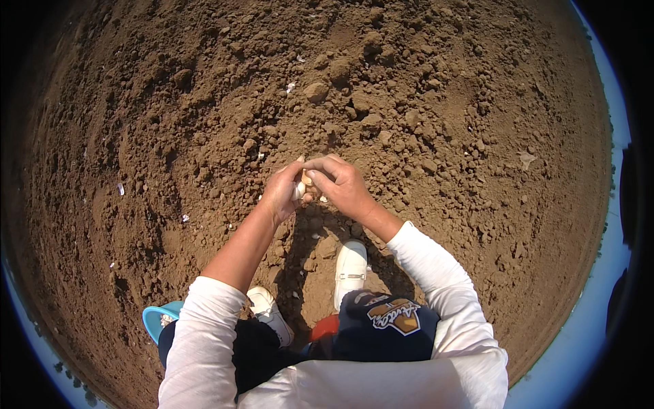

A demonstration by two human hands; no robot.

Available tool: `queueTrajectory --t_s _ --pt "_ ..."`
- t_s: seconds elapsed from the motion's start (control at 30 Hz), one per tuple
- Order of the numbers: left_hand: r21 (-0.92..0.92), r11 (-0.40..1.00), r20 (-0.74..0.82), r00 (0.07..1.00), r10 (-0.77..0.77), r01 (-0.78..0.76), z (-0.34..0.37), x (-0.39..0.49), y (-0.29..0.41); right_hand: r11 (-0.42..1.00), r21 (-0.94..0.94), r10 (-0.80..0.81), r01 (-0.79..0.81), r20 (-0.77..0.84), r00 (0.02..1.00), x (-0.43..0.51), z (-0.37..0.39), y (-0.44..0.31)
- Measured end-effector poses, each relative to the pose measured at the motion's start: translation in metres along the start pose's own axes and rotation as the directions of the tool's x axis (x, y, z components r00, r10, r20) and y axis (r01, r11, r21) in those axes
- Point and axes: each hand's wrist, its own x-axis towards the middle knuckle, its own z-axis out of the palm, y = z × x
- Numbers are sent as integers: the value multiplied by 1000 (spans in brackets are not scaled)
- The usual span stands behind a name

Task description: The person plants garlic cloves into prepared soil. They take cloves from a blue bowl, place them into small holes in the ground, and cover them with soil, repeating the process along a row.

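Observation:
My left hand (281, 190) is cupped around pale garlic (299, 191), which shows as a white, rounded piece beside the palm. Between the fingertips of both hands sits a tan, clove-shaped piece (306, 178). From the other side, my right hand (343, 185) pinches at this tan piece with thumb and forefinger. The two hands meet in front of my body, above the loose soil (327, 122). Fingers hide much of what the left hand holds, so the number of pieces cannot be told.
A blue plastic bucket (152, 323) with pale pieces inside stands at my lower left, partly behind my sleeve. White papery scraps (121, 189) and clods (316, 92) are scattered over the ground. My white shoes (351, 271) stand on the soil, with something red (325, 327) between my legs.

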Motion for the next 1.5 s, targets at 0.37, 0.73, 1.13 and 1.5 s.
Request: queueTrajectory --t_s 0.37,0.73,1.13,1.5 --pt "-213 977 57 998 22 -9 29 20 -17 968 -247 58 -49 28 998 9 -38 33" --pt "-267 963 -31 999 -43 33 29 37 -42 766 -558 -290 317 140 947 4 -37 40" --pt "-244 969 -56 998 21 -34 25 60 -34 718 -696 -105 14 -88 991 94 -88 82" --pt "-327 944 -162 987 -16 -39 -12 63 -26 681 -618 322 -391 -226 919 163 -127 128"
